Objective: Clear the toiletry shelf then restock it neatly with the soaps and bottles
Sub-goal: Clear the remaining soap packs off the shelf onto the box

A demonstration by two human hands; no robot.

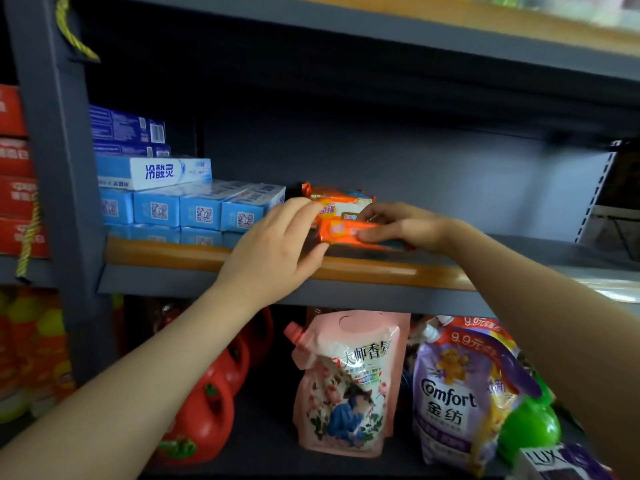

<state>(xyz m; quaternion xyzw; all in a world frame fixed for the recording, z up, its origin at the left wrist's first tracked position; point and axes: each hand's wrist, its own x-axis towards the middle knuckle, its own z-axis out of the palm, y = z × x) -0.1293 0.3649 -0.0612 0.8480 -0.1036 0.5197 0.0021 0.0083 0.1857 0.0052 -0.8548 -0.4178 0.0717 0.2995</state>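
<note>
Soap packets [341, 216] on shelf [214, 252], both hands holding.

left hand [277, 244]: forearm reaching up, fingers curled round a packet end; right hand [405, 225]: thumb and fingers pinching the other end
</note>
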